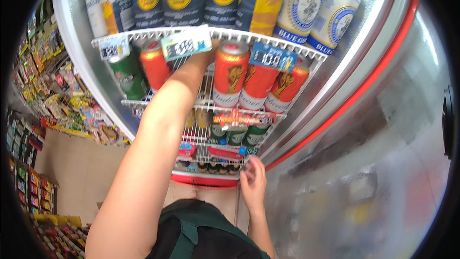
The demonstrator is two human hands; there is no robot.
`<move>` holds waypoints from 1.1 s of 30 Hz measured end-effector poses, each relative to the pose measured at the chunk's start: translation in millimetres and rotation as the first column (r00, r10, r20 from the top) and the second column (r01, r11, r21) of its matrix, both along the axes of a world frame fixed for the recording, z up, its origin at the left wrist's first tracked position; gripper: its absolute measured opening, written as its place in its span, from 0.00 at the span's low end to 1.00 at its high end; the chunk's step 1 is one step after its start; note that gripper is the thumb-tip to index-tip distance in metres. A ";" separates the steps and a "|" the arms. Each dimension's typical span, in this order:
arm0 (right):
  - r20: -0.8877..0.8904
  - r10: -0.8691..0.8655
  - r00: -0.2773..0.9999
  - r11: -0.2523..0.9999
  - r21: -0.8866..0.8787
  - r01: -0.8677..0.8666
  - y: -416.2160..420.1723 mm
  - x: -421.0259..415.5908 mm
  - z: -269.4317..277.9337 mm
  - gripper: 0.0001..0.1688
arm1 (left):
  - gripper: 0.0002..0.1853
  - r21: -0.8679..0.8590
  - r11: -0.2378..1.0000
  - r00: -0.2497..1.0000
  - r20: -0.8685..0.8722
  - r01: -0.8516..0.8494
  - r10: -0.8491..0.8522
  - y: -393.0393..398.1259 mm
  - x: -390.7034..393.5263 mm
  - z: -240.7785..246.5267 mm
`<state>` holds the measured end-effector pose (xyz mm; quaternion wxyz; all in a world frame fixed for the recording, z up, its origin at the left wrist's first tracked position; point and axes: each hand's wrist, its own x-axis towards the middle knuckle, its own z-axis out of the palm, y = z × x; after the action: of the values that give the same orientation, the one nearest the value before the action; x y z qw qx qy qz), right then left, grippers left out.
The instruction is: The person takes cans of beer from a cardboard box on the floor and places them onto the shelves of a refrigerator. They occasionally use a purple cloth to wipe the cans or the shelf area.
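Observation:
My left arm [163, 115] reaches into an upright drinks cooler, onto its second shelf. Most of my left hand [214, 51] is hidden behind a tilted price tag [186, 43] and the upper shelf's edge, so its grip does not show. Just right of it stand red and white Budweiser cans [231, 73]; another red can [155, 64] is on the left, beside a green can [127, 77]. Lower down, my right hand [254, 185] is raised near the cooler's lower front with loosely curled, parted fingers and no visible object in it.
Corona Extra cans [183, 0] and Blue Girl cans [305, 7] fill the wire shelf [154, 33] above. Dark green cans [237, 135] stand on a lower shelf. The glass door [352, 151] hangs open on the right. Packaged snacks [68, 90] line racks at left.

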<state>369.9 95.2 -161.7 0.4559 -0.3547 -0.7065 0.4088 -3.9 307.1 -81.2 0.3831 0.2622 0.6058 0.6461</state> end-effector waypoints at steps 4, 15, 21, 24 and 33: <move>0.082 -0.085 0.993 0.995 -0.039 0.089 -14.0 23.5 -40.9 0.26 | 0.19 -0.231 0.954 0.937 -0.333 -0.193 0.109 4.4 -35.6 -64.5; 0.389 -0.350 0.852 0.847 -0.258 0.466 -33.0 63.6 -139.5 0.26 | 0.20 -0.459 0.834 0.865 -0.499 -0.306 0.043 26.1 -55.1 -145.8; 0.391 -0.320 0.863 0.906 -0.140 0.399 -20.4 46.8 -146.8 0.27 | 0.20 -0.431 0.843 0.859 -0.507 -0.323 0.070 25.5 -59.3 -144.7; 0.307 -0.352 0.884 0.929 -0.002 0.371 -11.5 40.9 -129.1 0.24 | 0.20 -0.359 0.876 0.854 -0.509 -0.322 0.106 23.6 -56.2 -130.5; 0.189 -0.194 0.963 0.960 -0.163 0.225 -22.1 40.2 -68.1 0.24 | 0.21 0.139 0.979 0.929 -0.319 -0.151 0.189 6.6 -0.3 -13.1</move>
<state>410.1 73.1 -229.8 0.3996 -0.5022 -0.6607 0.3893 -4.1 313.6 -94.3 0.2032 0.3343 0.6449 0.6566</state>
